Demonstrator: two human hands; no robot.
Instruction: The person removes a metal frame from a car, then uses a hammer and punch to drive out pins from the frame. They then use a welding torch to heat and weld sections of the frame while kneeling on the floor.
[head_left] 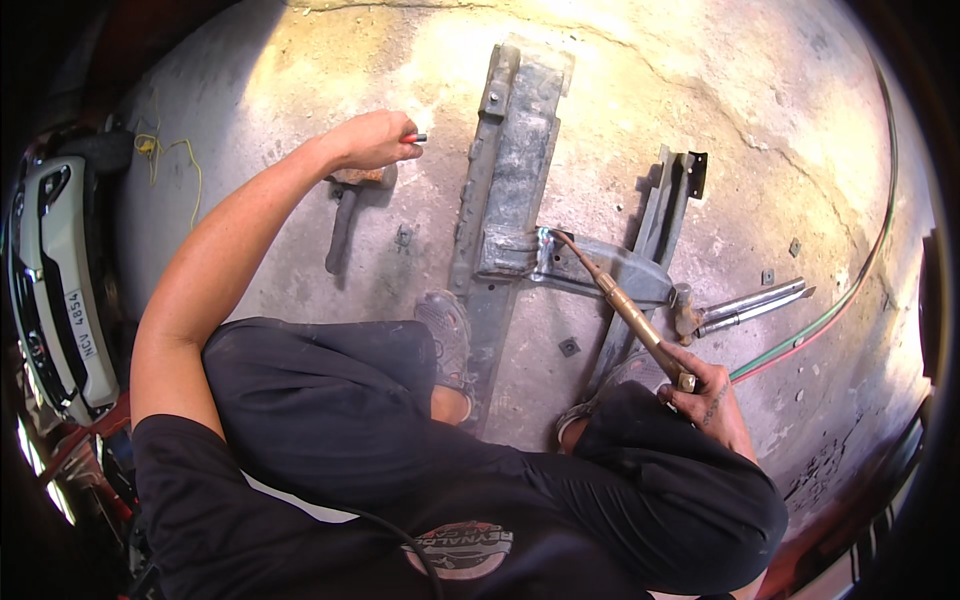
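My right hand (708, 392) is closed round the handle of a brass-coloured gas welding torch (628, 305). Its thin bent tip points at the joint where a crosspiece (605, 268) meets a long grey metal frame rail (515, 160); a small bluish-white glow shows there. Farther left, my left hand (378, 140) is closed on a small red and black lighter (415, 138), held apart from the metal. Just below that hand, a hammer with a rusty head (372, 178) rests on the floor. My shoes are on either side of the near end of the metal parts.
Green and red gas hoses (830, 318) run from the torch to the far right. A second hammer (686, 312) and shiny metal tubes (752, 305) lie right of the crosspiece. Another metal channel (660, 212) lies under it. A car bumper (75, 290) stands at left, near a yellow cord (148, 145).
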